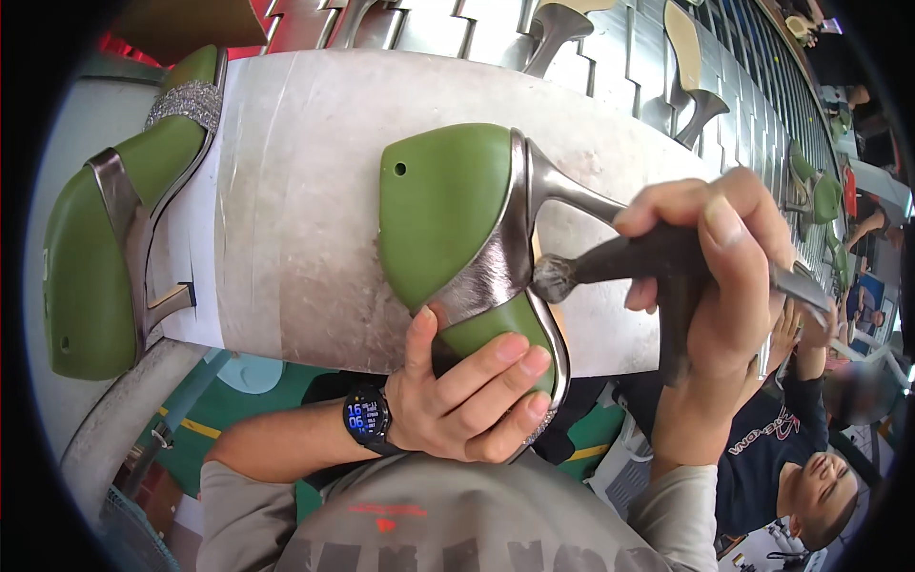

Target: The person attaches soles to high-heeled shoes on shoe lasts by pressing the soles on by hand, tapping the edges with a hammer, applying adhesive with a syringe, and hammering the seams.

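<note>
A shoe with a bronze metallic strap sits on a green shoe last [443,205], lying on its side on the work surface before me. Its slim metallic heel [572,194] points right toward my right hand. My left hand [477,396] is closed around the toe end, fingers over the green last, thumb by the strap. My right hand [720,257] grips a dark hammer [620,262]. The hammer's worn round face rests at or very near the shoe's sole edge, beside the strap; whether they touch I cannot tell.
Another shoe on a green last [91,253], with a glittery band, stands at the left. Behind the pale work surface [315,191] runs a metal slat conveyor [620,57] carrying heeled soles [686,71]. A co-worker [777,467] is close at the lower right.
</note>
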A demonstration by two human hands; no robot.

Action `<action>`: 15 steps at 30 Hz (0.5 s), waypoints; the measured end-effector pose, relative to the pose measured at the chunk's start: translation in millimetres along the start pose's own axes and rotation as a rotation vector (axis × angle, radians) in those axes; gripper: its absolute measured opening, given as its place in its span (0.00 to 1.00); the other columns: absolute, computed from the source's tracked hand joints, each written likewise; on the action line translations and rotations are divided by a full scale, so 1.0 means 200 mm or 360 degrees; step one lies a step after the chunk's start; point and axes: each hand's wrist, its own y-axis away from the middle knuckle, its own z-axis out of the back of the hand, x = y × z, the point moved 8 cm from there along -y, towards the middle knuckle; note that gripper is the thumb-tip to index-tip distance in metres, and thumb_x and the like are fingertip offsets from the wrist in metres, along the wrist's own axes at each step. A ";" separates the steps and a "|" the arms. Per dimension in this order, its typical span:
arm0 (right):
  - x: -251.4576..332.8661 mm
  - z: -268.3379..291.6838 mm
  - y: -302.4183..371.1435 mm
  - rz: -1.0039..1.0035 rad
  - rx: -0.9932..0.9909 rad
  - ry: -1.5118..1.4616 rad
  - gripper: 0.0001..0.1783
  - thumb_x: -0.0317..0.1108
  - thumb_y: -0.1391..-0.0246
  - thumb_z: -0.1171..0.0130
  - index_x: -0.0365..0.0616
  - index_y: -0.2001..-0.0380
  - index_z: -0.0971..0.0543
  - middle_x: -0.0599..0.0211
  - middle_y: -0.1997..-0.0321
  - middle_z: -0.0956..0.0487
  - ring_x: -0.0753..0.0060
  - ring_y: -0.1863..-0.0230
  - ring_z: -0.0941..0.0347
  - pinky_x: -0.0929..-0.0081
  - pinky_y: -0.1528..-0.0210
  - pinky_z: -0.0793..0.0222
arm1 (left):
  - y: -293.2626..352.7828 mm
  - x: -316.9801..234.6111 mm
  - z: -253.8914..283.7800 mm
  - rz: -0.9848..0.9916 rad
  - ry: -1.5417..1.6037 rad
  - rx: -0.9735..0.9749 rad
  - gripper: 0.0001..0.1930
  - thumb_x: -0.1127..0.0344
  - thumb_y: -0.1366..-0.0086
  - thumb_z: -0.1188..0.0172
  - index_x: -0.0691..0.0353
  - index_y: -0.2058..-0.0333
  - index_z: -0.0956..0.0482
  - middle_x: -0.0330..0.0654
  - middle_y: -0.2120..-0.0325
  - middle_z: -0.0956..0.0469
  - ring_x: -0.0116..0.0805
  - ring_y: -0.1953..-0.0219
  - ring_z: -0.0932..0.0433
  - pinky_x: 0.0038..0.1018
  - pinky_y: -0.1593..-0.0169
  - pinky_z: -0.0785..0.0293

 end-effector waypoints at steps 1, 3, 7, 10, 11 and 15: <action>-0.01 0.00 0.01 -0.0002 0.0007 0.0006 0.18 0.43 0.36 0.47 0.36 0.70 0.26 0.44 0.69 0.17 0.70 0.84 0.27 0.81 0.80 0.30 | 0.00 0.00 0.00 -0.0011 -0.0001 0.0006 0.15 0.62 0.27 0.41 0.51 0.45 0.32 0.39 0.43 0.23 0.37 0.37 0.24 0.76 0.28 0.52; -0.01 0.02 0.03 0.0063 -0.0043 -0.0072 0.18 0.42 0.36 0.48 0.36 0.70 0.26 0.42 0.70 0.18 0.70 0.84 0.28 0.81 0.81 0.31 | 0.00 0.00 0.00 -0.0017 0.0005 0.0010 0.16 0.62 0.27 0.41 0.51 0.45 0.32 0.39 0.43 0.23 0.37 0.37 0.24 0.76 0.28 0.51; 0.07 -0.02 0.01 0.0153 0.0165 0.0046 0.17 0.42 0.38 0.45 0.36 0.69 0.26 0.40 0.71 0.19 0.70 0.85 0.28 0.82 0.82 0.30 | -0.01 0.00 0.00 -0.0067 0.0017 -0.0009 0.16 0.63 0.27 0.39 0.51 0.45 0.32 0.37 0.44 0.22 0.36 0.38 0.23 0.76 0.28 0.51; 0.15 -0.11 -0.06 0.0099 0.0331 0.0235 0.18 0.43 0.39 0.44 0.36 0.71 0.25 0.47 0.71 0.17 0.74 0.84 0.27 0.82 0.82 0.31 | 0.00 -0.01 0.01 -0.0093 0.0008 0.0022 0.17 0.66 0.27 0.42 0.52 0.44 0.33 0.44 0.44 0.24 0.44 0.38 0.24 0.80 0.30 0.48; 0.15 -0.17 -0.07 0.0068 0.0457 0.0326 0.17 0.43 0.39 0.44 0.37 0.72 0.24 0.50 0.71 0.16 0.75 0.84 0.27 0.82 0.81 0.31 | 0.01 -0.01 0.02 -0.0062 0.0003 0.0020 0.17 0.66 0.27 0.42 0.53 0.44 0.33 0.45 0.44 0.24 0.45 0.38 0.24 0.79 0.30 0.48; 0.12 -0.12 -0.01 0.0008 0.0295 0.0141 0.14 0.38 0.36 0.45 0.38 0.72 0.24 0.54 0.71 0.15 0.77 0.83 0.26 0.83 0.79 0.30 | -0.02 0.00 0.03 -0.0005 -0.0009 0.0035 0.14 0.64 0.27 0.41 0.53 0.47 0.32 0.43 0.42 0.22 0.40 0.37 0.23 0.73 0.30 0.45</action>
